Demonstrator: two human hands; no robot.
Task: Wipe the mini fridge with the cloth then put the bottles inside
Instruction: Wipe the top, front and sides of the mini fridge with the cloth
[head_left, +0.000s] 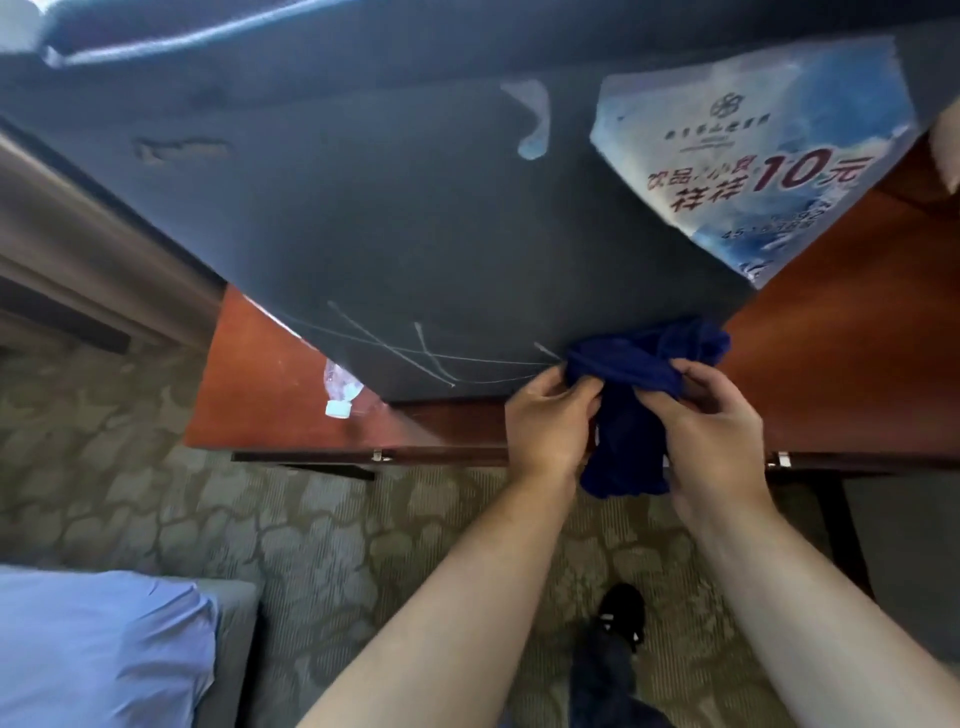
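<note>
A person's left hand (550, 423) and right hand (714, 431) both grip a bunched dark blue cloth (641, 364), fingers (584, 389) curled into its folds, at the near edge of a scratched dark mini fridge (389, 234) just right of centre frame. The cloth's upper part lies on the fridge while its tail hangs below the hands. A clear bottle (343, 389) lies on the reddish wooden counter (260, 400), against the fridge's left side. A printed price card (753, 156) sits upper right.
</note>
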